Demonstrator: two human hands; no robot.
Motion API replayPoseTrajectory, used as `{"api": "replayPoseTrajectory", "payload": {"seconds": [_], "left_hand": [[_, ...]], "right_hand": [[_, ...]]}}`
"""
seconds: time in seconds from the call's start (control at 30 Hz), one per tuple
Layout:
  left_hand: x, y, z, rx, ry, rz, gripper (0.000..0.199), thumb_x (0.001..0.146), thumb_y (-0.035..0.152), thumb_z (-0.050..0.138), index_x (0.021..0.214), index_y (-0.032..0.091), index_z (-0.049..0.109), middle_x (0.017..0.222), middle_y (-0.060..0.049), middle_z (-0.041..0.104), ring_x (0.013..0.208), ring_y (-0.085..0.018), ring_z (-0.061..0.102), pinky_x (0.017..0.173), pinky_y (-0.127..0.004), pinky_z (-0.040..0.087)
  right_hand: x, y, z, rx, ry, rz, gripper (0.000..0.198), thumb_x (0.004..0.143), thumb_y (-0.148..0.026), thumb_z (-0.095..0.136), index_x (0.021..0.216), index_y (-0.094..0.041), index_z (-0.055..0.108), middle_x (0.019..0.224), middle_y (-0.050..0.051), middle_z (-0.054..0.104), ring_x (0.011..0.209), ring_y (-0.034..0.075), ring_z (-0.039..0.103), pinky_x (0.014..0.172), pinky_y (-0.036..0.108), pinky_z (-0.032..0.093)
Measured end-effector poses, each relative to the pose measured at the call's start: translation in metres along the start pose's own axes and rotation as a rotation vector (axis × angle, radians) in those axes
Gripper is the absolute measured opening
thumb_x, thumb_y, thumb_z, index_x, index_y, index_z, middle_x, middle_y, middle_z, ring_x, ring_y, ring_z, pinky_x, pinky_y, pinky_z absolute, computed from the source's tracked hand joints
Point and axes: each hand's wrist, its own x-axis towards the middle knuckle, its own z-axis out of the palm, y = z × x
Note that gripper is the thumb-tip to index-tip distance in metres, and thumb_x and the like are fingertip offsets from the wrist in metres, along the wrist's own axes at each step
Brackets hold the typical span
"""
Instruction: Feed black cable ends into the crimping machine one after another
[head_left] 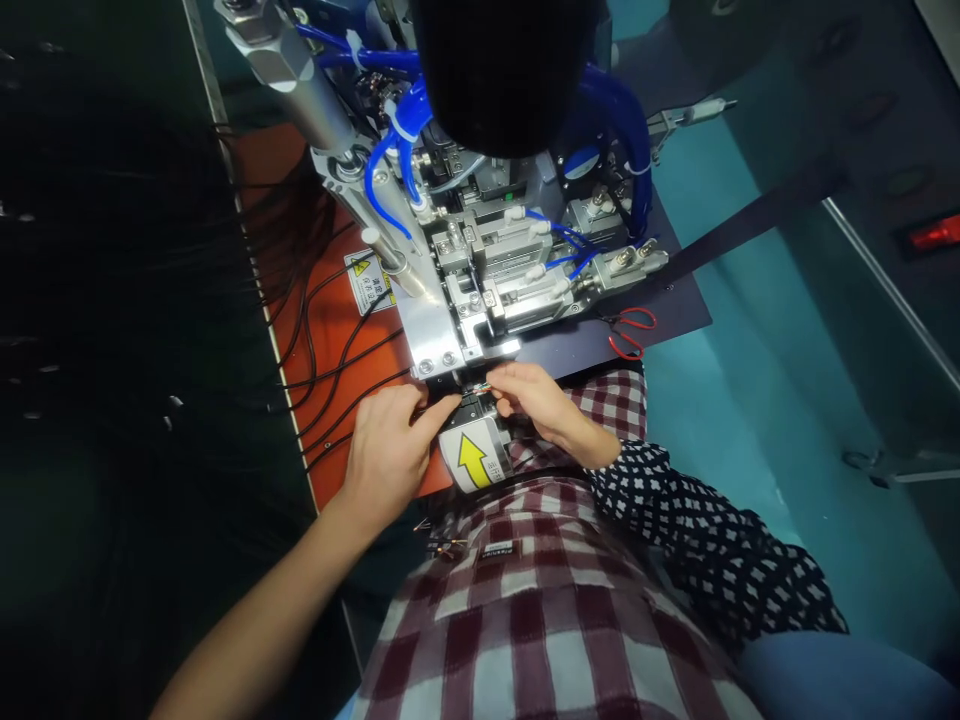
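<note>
My left hand (388,445) is closed at the front of the machine, its thumb reaching to the dark end of a thin cable. My right hand (534,402) pinches the thin coloured wires (482,387) at the end of that cable, with thumb and forefinger together. The wires lie between both hands, just in front of the metal machine head (499,290). Below them is a small fixture with a white label and yellow arrow (472,460). My fingers partly hide the cable and wire tips.
Several black cables (307,330) lie across the orange surface (289,185) at left. Red-handled cutters (634,330) rest on the dark plate at right. Blue air tubes (637,140) loop around the machine. A black cylinder (499,70) hangs above it.
</note>
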Motion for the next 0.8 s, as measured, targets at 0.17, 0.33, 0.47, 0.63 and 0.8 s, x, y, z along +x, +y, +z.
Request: {"api": "replayPoseTrajectory", "payload": {"seconds": [0.17, 0.33, 0.47, 0.63, 0.8], "left_hand": [[-0.004, -0.002, 0.003, -0.070, 0.017, 0.059, 0.031, 0.091, 0.009, 0.044, 0.112, 0.017, 0.065, 0.088, -0.009, 0.067, 0.078, -0.020, 0.056, 0.066, -0.033, 0.039], [-0.003, -0.006, 0.001, -0.135, 0.023, 0.055, 0.033, 0.089, 0.007, 0.044, 0.112, 0.017, 0.065, 0.091, -0.009, 0.069, 0.082, -0.021, 0.059, 0.068, -0.034, 0.041], [0.000, -0.005, -0.006, -0.124, -0.003, 0.056, 0.030, 0.088, 0.005, 0.046, 0.108, 0.014, 0.066, 0.090, -0.011, 0.068, 0.082, -0.022, 0.058, 0.066, -0.034, 0.041], [0.002, -0.007, -0.005, -0.281, -0.016, -0.029, 0.028, 0.089, 0.006, 0.047, 0.105, 0.016, 0.068, 0.087, -0.009, 0.068, 0.082, -0.020, 0.058, 0.072, -0.033, 0.046], [0.001, -0.010, 0.000, -0.209, 0.022, 0.020, 0.029, 0.089, 0.007, 0.045, 0.104, 0.018, 0.068, 0.091, -0.009, 0.069, 0.086, -0.021, 0.061, 0.073, -0.034, 0.047]], "right_hand": [[-0.007, 0.008, -0.003, -0.038, -0.042, -0.146, 0.017, 0.079, -0.032, 0.064, 0.073, -0.017, 0.061, 0.065, -0.004, 0.057, 0.050, 0.007, 0.049, 0.050, 0.022, 0.041], [-0.008, 0.010, 0.001, -0.099, 0.005, -0.228, 0.015, 0.076, -0.029, 0.066, 0.071, -0.017, 0.060, 0.059, -0.005, 0.054, 0.049, 0.008, 0.047, 0.050, 0.023, 0.041], [-0.007, 0.011, 0.002, -0.132, 0.023, -0.270, 0.014, 0.077, -0.029, 0.065, 0.072, -0.017, 0.059, 0.060, -0.004, 0.055, 0.049, 0.009, 0.048, 0.049, 0.023, 0.040], [-0.008, 0.015, -0.002, -0.274, 0.061, -0.393, 0.011, 0.080, -0.027, 0.063, 0.075, -0.019, 0.060, 0.060, -0.004, 0.056, 0.052, 0.010, 0.051, 0.050, 0.023, 0.039], [-0.007, 0.013, -0.002, -0.181, 0.021, -0.280, 0.015, 0.078, -0.031, 0.066, 0.073, -0.018, 0.059, 0.057, -0.005, 0.054, 0.049, 0.010, 0.050, 0.050, 0.023, 0.041]]}}
